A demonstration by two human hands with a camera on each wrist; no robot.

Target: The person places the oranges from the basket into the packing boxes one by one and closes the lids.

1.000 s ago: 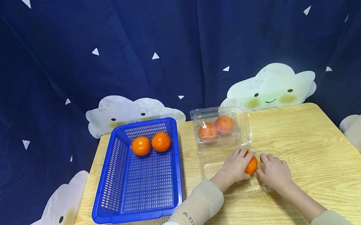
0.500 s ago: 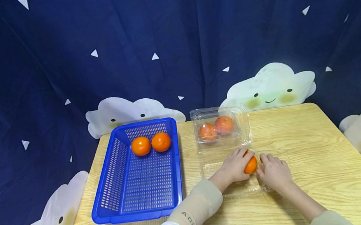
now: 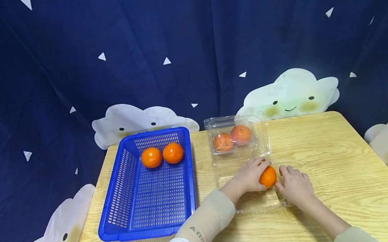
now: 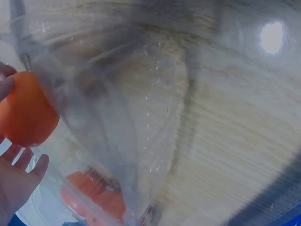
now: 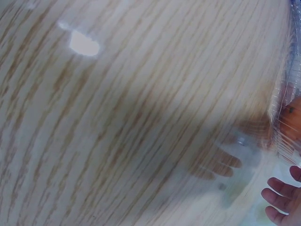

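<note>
My left hand (image 3: 250,177) grips an orange (image 3: 268,177), fingers over its far side, above the near part of a clear plastic clamshell (image 3: 222,182). In the left wrist view that orange (image 4: 29,110) fills the left edge. Two oranges (image 3: 240,135) show dimly through the clear plastic of the far part (image 3: 264,148); whether they lie inside it or beneath it I cannot tell. Beside the near part's right edge is my right hand (image 3: 295,185), fingers loosely bent and holding nothing. The right wrist view has its spread fingers (image 5: 282,197) at the lower right corner.
Left of the clamshell stands a blue plastic basket (image 3: 190,181) with two more oranges (image 3: 162,155) at its far end. Everything rests on a light wooden table (image 3: 337,157). A dark blue curtain (image 3: 179,26) with cloud figures hangs behind.
My left hand has shifted slightly left with the orange in its grip, more of which now shows. The right hand stays in place.
</note>
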